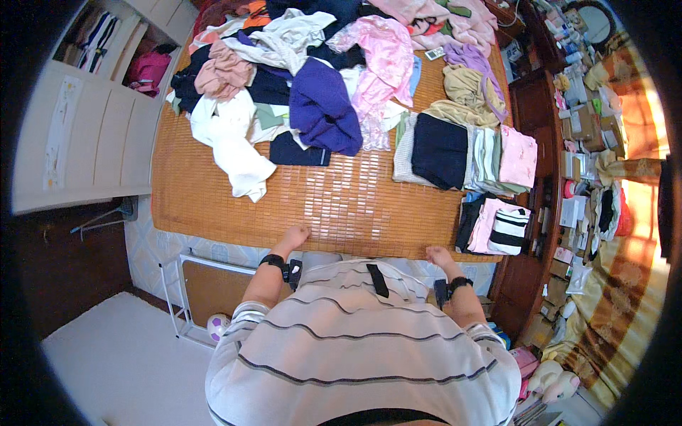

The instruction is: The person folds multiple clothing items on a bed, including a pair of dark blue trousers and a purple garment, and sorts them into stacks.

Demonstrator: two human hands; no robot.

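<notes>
My left hand (297, 235) rests with curled fingers at the near edge of a bamboo sleeping mat (213, 207), holding nothing that I can see. Further right, my right hand (439, 256) is also curled at the mat's edge, just left of a small folded stack topped by a black-and-white striped garment (507, 231). Beyond that stack lie a folded black garment (440, 150) and a folded pink one (518, 157). A loose white garment (242, 154) lies ahead of my left hand, beside a crumpled purple garment (323, 109) and a shiny pink lace-trimmed garment (381, 64).
Mixed loose clothes cover the far side, with a tan garment (469, 88) at right. A pale cabinet (106, 133) borders the left. A white metal frame (178, 298) and a ball (218, 326) are below. Boxes (583, 122) crowd the right beside a patterned curtain (607, 309).
</notes>
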